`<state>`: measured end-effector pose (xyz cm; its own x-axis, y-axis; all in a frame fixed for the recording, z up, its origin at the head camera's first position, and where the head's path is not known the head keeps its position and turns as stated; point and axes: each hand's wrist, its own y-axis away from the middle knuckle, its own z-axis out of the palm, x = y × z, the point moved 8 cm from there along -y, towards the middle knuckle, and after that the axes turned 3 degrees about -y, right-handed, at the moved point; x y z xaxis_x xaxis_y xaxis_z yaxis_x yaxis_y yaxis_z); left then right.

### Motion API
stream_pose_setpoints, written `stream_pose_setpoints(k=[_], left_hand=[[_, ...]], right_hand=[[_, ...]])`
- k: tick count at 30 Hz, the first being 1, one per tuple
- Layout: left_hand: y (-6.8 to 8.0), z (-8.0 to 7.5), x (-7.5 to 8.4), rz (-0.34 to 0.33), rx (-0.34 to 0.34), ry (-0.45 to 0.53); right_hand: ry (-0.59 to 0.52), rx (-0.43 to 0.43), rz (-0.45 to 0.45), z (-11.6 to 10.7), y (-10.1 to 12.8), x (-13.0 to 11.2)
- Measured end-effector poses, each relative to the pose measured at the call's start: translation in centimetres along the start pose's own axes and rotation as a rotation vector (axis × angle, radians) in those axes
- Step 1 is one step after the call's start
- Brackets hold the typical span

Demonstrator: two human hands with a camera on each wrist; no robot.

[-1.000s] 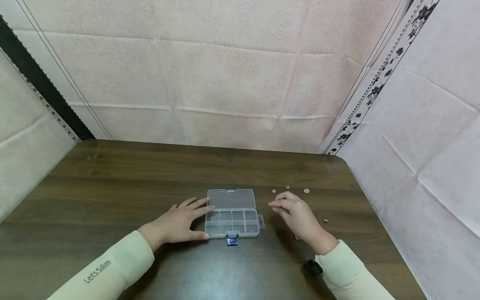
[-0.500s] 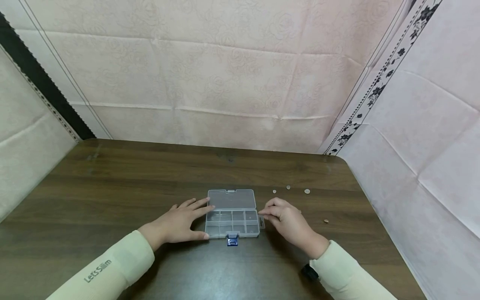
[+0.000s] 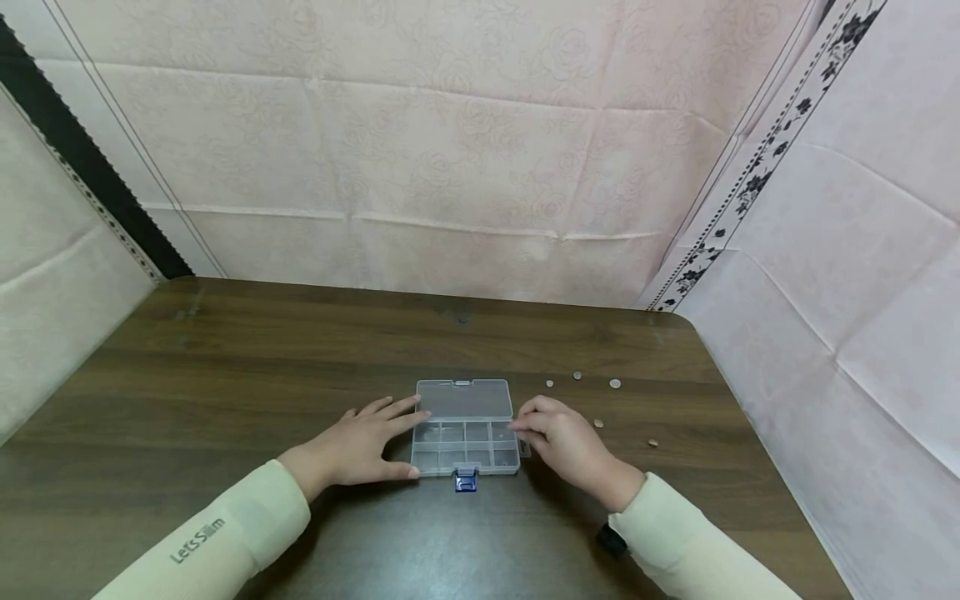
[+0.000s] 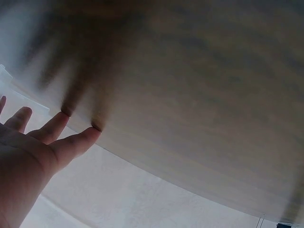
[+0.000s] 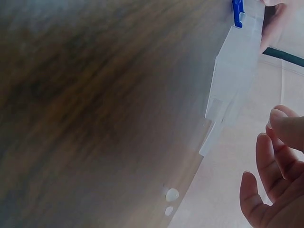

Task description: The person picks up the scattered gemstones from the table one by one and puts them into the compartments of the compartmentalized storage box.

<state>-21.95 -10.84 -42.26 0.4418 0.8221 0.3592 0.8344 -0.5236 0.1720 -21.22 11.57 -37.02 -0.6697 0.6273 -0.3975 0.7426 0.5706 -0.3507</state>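
Observation:
A clear plastic compartment box (image 3: 465, 457) lies on the table with its lid (image 3: 463, 400) folded back and its blue latch (image 3: 465, 482) hanging at the front. My left hand (image 3: 366, 443) rests against the box's left side, fingers spread and thumb at the front corner. At the right side, my right hand (image 3: 561, 437) is over the box's edge by the right-end compartments. Thumb and index finger pinch a small whitish piece (image 5: 269, 125), mostly hidden by the fingertips in the right wrist view. The left wrist view shows the left hand (image 4: 33, 152) with fingers extended.
Several small pale discs lie right of the box, among them a round one (image 3: 615, 383), one nearer the hand (image 3: 597, 423) and a brownish one (image 3: 652, 443). The wooden table (image 3: 300, 350) is backed by a pale cloth (image 3: 450, 167).
My right hand has moved left from among the discs to the box's right edge, fingertips still pinched. A disc it covered now shows. The left hand and box have stayed put.

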Motion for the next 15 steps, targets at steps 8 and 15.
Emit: stream_pose_setpoints(k=[8, 15], left_hand=[[-0.04, 0.05, -0.11, -0.005, -0.001, -0.005], [-0.05, 0.03, -0.05, -0.005, -0.002, -0.003]], right_hand=[[0.009, -0.023, -0.035, 0.72, -0.44, -0.02], [0.030, -0.045, -0.032, 1.07, -1.03, 0.06]])
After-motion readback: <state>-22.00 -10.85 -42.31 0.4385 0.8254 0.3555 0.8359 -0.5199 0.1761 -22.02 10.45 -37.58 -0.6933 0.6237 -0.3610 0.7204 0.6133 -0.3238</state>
